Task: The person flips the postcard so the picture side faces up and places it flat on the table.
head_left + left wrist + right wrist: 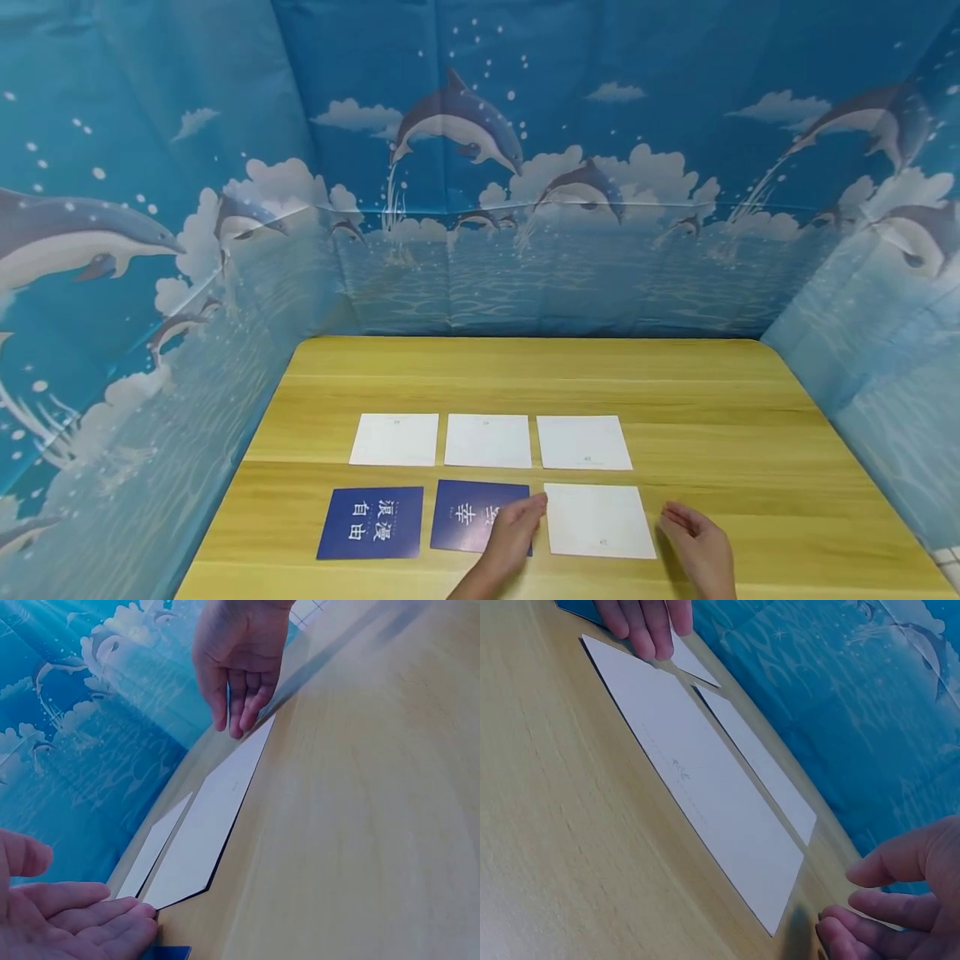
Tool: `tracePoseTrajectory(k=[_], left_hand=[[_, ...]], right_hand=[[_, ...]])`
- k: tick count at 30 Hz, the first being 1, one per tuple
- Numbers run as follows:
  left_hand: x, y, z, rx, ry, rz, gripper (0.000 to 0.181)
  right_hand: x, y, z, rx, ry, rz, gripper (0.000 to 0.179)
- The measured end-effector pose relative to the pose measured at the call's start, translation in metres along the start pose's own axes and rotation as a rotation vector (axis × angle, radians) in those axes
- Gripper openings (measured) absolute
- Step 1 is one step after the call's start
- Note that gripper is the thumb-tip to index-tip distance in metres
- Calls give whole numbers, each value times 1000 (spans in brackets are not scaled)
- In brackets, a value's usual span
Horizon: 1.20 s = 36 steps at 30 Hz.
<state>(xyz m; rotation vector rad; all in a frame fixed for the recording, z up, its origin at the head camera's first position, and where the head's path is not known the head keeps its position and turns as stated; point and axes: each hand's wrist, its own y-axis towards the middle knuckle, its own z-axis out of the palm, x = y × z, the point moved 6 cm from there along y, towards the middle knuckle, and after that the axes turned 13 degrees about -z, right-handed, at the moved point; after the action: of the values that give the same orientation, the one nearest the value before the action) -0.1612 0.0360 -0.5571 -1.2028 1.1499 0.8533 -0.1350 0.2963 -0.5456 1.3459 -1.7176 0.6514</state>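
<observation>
A white card [600,521] lies flat at the right end of the front row, between the two hands. My left hand [512,537] hovers over the right part of a dark blue card [453,517] with white characters, partly hiding it. Its fingertips are right at the white card's left edge, the fingers fairly straight in the left wrist view. To the right of the white card is my right hand [701,546], palm turned inward, fingers loosely bent and holding nothing. In the right wrist view, a gap shows between the right fingers [892,907] and the white card.
Three white cards lie in a back row: left [394,440], middle [488,442] and right [584,442]. Another dark blue card [371,523] is at the front left. The wooden table [750,417] is bordered by a dolphin-printed curtain [525,275].
</observation>
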Motion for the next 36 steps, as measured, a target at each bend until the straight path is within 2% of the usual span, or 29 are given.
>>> tracePoseTrajectory(k=[4,10,18,24,28,32,36], left_hand=[[-3,0,4,-3,24,21,38],[-1,0,8,5,-19,21,34],[0,1,9,2,-36,39,34],[1,6,10,10,-116,60,33],[4,13,12,-23,-141,39,38],[6,18,13,-79,-73,8,47],[3,18,14,-136,-3,17,55]], right_hand=[[2,1,4,35,-17,4,36],[2,1,14,81,-39,21,39],[4,1,17,30,-44,-2,35],[4,-1,17,-9,15,37,35],[1,-2,18,-45,91,77,36],[-3,-4,18,-77,145,111,37],[-5,-4,17,-101,190,129,40]])
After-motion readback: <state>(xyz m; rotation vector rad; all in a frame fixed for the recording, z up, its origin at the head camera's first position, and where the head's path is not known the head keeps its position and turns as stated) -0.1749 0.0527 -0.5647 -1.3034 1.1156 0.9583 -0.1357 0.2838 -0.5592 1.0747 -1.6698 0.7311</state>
